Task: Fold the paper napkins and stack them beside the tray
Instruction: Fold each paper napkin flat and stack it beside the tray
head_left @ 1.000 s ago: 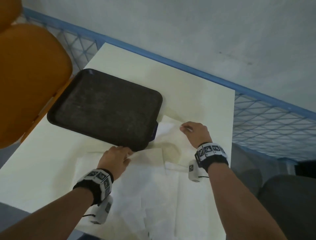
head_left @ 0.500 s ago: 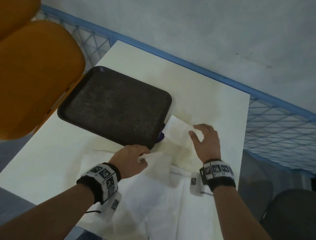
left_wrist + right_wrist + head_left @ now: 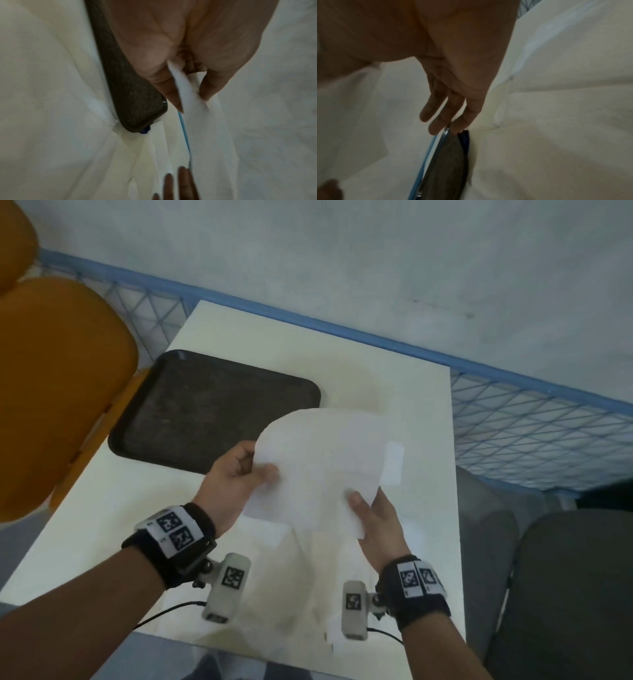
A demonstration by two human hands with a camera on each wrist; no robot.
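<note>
Napkin (image 3: 318, 460) hangs unfolded above the worktop (image 3: 394, 385), our left hand (image 3: 233, 477) and right hand (image 3: 380, 522) each pinching an edge, so below our grip more napkins (image 3: 274, 594) await folding, none stacked beside the tray (image 3: 205, 409).

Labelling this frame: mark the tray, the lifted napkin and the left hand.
tray (image 3: 205, 412): head view, on its dark inner floor.
lifted napkin (image 3: 322, 460): head view, middle of the raised sheet.
left hand (image 3: 233, 477): head view, back of the hand pinching the napkin's edge.
</note>
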